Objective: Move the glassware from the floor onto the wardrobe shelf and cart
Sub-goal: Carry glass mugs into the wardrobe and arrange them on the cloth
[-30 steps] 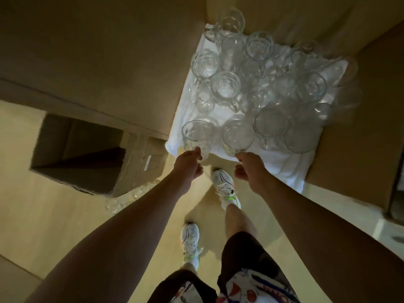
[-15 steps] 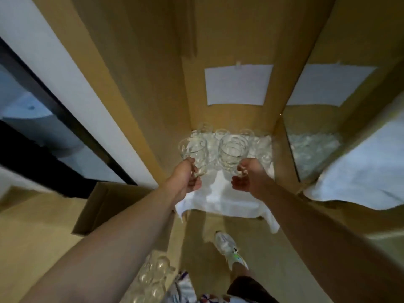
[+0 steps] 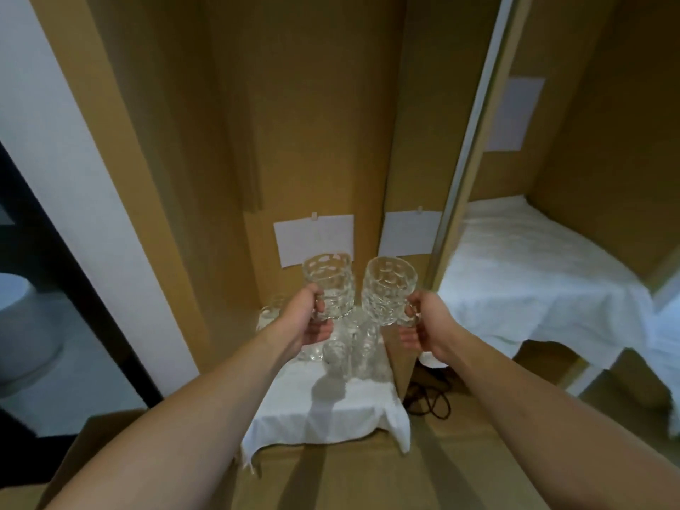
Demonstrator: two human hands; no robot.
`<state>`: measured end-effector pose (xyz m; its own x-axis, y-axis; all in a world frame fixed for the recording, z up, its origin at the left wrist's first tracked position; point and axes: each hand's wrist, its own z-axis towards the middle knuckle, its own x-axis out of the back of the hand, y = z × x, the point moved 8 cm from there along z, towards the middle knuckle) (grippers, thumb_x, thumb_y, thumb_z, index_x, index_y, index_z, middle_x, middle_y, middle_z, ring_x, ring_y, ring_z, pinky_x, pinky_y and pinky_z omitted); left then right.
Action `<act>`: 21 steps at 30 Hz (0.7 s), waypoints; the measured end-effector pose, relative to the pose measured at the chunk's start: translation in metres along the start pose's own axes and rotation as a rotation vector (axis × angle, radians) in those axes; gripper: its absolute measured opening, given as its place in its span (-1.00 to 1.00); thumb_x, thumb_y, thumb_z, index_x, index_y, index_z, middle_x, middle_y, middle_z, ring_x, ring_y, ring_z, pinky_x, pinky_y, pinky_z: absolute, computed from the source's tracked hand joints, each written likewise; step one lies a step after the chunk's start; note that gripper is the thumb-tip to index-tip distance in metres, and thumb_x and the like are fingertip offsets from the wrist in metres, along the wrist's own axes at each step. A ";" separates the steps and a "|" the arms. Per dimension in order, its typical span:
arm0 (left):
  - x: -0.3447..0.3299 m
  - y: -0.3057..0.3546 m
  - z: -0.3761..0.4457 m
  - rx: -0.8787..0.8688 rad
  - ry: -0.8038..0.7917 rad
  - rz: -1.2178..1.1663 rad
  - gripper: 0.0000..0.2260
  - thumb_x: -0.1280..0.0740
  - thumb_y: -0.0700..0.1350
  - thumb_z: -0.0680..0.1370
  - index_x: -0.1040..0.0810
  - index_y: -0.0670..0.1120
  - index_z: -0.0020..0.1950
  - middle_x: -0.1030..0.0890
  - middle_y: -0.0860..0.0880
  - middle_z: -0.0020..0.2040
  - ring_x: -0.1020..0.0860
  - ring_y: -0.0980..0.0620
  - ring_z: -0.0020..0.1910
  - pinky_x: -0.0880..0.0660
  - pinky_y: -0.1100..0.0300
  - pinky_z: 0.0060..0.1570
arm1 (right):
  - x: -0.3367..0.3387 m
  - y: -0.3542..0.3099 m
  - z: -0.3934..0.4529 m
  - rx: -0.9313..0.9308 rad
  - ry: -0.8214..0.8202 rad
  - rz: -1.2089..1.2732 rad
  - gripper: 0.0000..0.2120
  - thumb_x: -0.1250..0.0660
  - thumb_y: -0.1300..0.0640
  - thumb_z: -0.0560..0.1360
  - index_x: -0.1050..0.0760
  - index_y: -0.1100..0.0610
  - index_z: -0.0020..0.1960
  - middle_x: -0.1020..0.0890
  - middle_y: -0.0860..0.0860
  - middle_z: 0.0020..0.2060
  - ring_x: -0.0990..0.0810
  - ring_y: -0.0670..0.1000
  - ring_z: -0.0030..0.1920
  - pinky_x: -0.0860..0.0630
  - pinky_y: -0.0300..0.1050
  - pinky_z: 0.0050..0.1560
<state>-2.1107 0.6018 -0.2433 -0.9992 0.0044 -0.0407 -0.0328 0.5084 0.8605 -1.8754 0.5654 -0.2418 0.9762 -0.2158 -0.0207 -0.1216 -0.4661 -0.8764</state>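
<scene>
I hold two clear dimpled glass mugs up in front of the wooden wardrobe. My left hand (image 3: 307, 320) grips the handle of the left mug (image 3: 328, 285). My right hand (image 3: 419, 322) grips the handle of the right mug (image 3: 387, 290). Both mugs stand upright, side by side, in the air above a low surface covered by a white cloth (image 3: 327, 410). Several more clear glasses (image 3: 346, 349) stand on that cloth below the mugs. To the right, a higher shelf under a white cloth (image 3: 530, 285) lies inside the wardrobe, beyond a sliding door edge.
A cardboard box (image 3: 99, 432) sits at the lower left on the floor. Dark cables (image 3: 432, 397) lie on the floor by the wardrobe divider. White paper sheets (image 3: 314, 239) are pinned to the wardrobe's back panels. A dark doorway opens at the far left.
Both hands have lifted the two mugs off the white cloth and raised them. The view has tilted up from the floor to the wardrobe interior, and the right-hand shelf has come into view.
</scene>
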 end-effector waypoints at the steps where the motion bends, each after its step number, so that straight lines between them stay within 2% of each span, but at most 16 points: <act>1: -0.011 0.000 -0.004 -0.004 -0.009 0.006 -0.70 -0.23 0.06 0.57 -0.42 -0.09 -0.29 -0.61 -0.23 -0.21 -0.58 -0.10 -0.34 -0.61 0.08 -0.23 | 0.015 -0.003 -0.005 0.010 0.020 -0.007 -0.74 -0.15 -0.04 0.47 -0.26 0.05 -0.34 -0.31 0.08 -0.43 -0.26 0.04 -0.49 -0.31 -0.19 -0.40; 4: -0.049 0.001 -0.017 -0.029 -0.025 0.013 -0.68 -0.24 0.08 0.55 -0.42 -0.08 -0.31 -0.64 -0.24 -0.21 -0.59 -0.10 -0.35 -0.63 0.06 -0.19 | 0.061 -0.008 -0.018 0.016 0.048 0.001 -0.75 -0.15 0.00 0.46 -0.21 0.06 -0.34 -0.26 0.03 -0.47 -0.19 0.01 -0.52 -0.24 -0.24 -0.53; 7: -0.092 -0.002 -0.030 -0.040 -0.042 0.021 -0.70 -0.25 0.08 0.52 -0.42 -0.08 -0.32 -0.64 -0.25 -0.22 -0.58 -0.09 -0.37 -0.61 0.09 -0.27 | 0.112 -0.010 -0.028 0.018 0.068 0.042 -0.78 -0.16 0.03 0.43 -0.19 0.07 -0.32 -0.22 0.03 -0.43 -0.13 0.00 -0.48 -0.16 -0.24 -0.50; 14: -0.193 -0.014 -0.063 -0.051 -0.040 0.018 -0.73 -0.26 0.03 0.54 -0.40 -0.10 -0.27 -0.61 -0.26 -0.20 -0.57 -0.11 -0.35 -0.60 0.07 -0.26 | 0.225 -0.019 -0.045 0.025 0.103 0.019 -0.78 -0.15 0.01 0.49 -0.20 0.08 -0.25 -0.28 0.06 -0.46 -0.17 0.00 -0.55 -0.22 -0.26 -0.54; 18: -0.256 -0.014 -0.075 -0.040 -0.032 0.011 -0.70 -0.26 0.03 0.57 -0.42 -0.10 -0.29 -0.63 -0.25 -0.20 -0.58 -0.12 -0.32 -0.62 0.01 -0.12 | 0.282 -0.033 -0.047 0.034 0.121 0.024 -0.78 -0.18 -0.01 0.50 -0.27 0.10 -0.21 -0.36 0.11 -0.41 -0.22 0.00 -0.55 -0.30 -0.19 -0.44; 21: -0.280 -0.014 -0.073 -0.023 -0.028 0.013 -0.69 -0.28 0.06 0.58 -0.42 -0.11 -0.26 -0.61 -0.24 -0.20 -0.59 -0.13 -0.29 -0.61 0.05 -0.16 | 0.299 -0.039 -0.044 0.039 0.126 0.048 -0.78 -0.20 -0.01 0.49 -0.28 0.12 -0.19 -0.37 0.13 -0.38 -0.23 0.01 -0.55 -0.30 -0.18 -0.42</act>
<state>-1.8327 0.5302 -0.2065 -0.9985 0.0346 -0.0434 -0.0210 0.4884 0.8724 -1.5871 0.4812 -0.1922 0.9389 -0.3441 -0.0041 -0.1576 -0.4192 -0.8941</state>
